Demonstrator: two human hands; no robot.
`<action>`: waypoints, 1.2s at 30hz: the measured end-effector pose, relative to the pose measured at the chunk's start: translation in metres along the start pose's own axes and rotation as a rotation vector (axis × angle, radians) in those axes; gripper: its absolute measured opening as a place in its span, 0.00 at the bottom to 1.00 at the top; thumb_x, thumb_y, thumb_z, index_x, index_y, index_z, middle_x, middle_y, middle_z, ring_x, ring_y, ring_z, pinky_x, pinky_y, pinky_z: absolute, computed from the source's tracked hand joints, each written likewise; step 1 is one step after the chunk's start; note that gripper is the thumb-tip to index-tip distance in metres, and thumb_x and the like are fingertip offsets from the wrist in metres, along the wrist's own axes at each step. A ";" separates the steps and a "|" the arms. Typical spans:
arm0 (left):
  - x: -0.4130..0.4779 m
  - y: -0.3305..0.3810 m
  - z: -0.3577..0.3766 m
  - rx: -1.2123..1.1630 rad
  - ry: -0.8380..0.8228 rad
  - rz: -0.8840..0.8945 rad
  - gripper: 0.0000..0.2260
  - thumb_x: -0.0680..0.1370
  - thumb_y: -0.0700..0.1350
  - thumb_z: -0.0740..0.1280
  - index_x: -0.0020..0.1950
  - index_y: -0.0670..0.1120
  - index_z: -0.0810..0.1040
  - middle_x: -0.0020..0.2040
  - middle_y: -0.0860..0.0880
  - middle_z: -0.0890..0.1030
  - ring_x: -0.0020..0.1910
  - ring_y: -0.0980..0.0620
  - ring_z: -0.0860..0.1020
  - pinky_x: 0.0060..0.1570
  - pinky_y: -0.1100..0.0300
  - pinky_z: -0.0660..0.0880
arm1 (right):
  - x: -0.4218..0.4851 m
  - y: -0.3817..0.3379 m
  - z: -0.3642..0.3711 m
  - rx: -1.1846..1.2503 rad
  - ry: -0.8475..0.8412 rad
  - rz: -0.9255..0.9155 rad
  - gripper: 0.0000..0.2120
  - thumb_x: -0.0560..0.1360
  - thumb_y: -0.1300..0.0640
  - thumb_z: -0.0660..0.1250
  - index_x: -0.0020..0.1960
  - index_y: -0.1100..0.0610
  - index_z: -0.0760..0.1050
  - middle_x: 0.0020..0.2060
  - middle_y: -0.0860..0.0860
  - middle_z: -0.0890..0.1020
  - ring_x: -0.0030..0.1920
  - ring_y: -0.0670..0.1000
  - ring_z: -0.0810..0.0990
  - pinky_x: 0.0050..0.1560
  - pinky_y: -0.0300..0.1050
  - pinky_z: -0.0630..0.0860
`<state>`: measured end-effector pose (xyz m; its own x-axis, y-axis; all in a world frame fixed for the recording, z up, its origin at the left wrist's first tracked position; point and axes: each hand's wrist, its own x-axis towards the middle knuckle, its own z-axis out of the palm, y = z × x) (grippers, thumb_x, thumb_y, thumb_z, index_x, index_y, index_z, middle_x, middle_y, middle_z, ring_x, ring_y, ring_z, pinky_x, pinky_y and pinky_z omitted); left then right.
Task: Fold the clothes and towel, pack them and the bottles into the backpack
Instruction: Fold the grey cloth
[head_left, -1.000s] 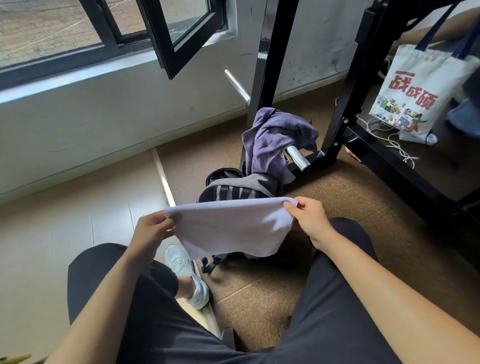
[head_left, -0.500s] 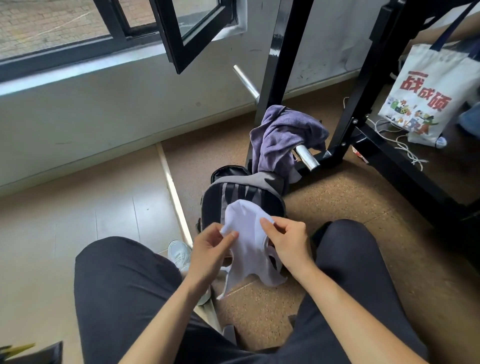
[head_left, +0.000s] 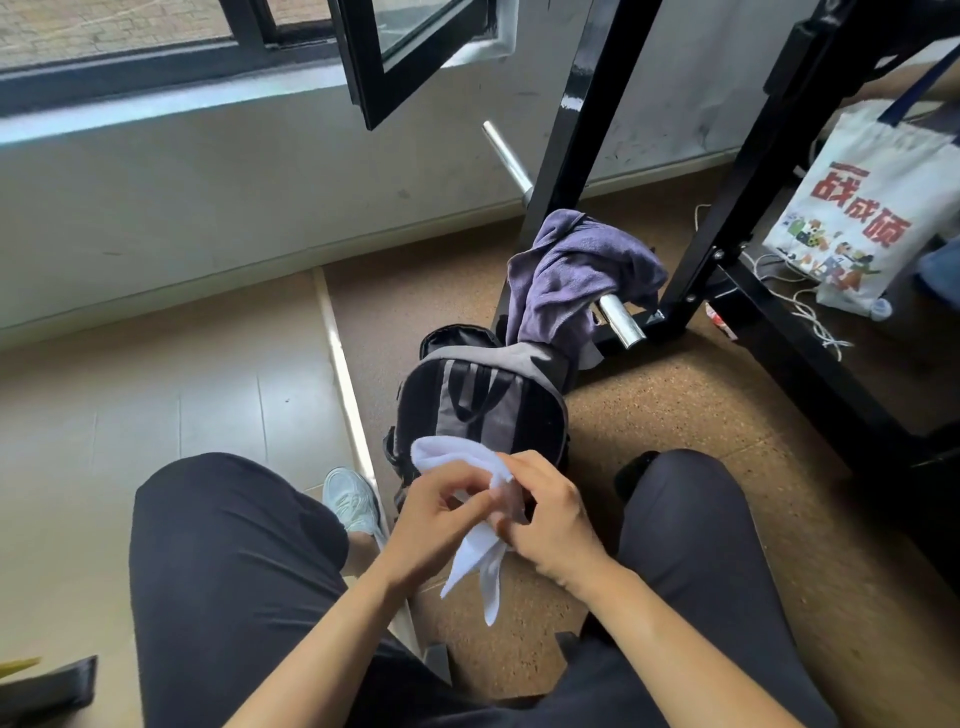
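White cloth (head_left: 470, 564) pinched by left hand (head_left: 439, 517), right hand (head_left: 553, 517) — backpack (head_left: 483, 402) beyond.

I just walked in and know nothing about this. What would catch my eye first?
First, the two hands at the centre: the left hand and right hand pinch a bunched white cloth in front of a grey and black backpack. Behind it, a purple towel hangs over a metal bar, and a printed tote bag shows at the far right.

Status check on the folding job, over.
Left hand and right hand pinch white cloth, bunched, before backpack. Purple cloth unfolded, draped on steel peg, hanging over backpack's top.
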<state>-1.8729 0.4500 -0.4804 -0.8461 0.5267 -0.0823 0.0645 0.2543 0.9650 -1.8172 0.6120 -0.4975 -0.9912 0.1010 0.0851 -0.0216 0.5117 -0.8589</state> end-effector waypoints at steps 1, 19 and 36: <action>0.000 -0.002 0.000 0.063 -0.007 0.043 0.05 0.78 0.48 0.69 0.45 0.55 0.85 0.44 0.53 0.79 0.45 0.52 0.77 0.44 0.62 0.72 | 0.000 0.001 0.001 0.013 0.043 0.017 0.19 0.71 0.64 0.73 0.62 0.54 0.81 0.51 0.47 0.81 0.53 0.45 0.80 0.52 0.39 0.79; 0.014 0.003 -0.040 -0.093 -0.040 -0.114 0.08 0.77 0.39 0.75 0.54 0.47 0.87 0.46 0.52 0.87 0.43 0.57 0.82 0.41 0.64 0.76 | 0.005 0.007 -0.034 0.867 -0.033 0.399 0.11 0.77 0.61 0.68 0.58 0.60 0.81 0.50 0.53 0.85 0.52 0.48 0.80 0.53 0.41 0.75; 0.023 0.023 -0.035 -0.517 0.319 -0.296 0.16 0.78 0.53 0.69 0.58 0.42 0.82 0.53 0.41 0.86 0.55 0.40 0.84 0.52 0.47 0.82 | 0.010 0.014 -0.018 0.540 -0.231 0.455 0.19 0.66 0.52 0.81 0.54 0.59 0.83 0.51 0.54 0.87 0.54 0.53 0.85 0.54 0.44 0.82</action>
<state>-1.9089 0.4397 -0.4517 -0.9090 0.2093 -0.3604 -0.3884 -0.1117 0.9147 -1.8251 0.6352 -0.4995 -0.9186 -0.0094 -0.3951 0.3952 -0.0347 -0.9179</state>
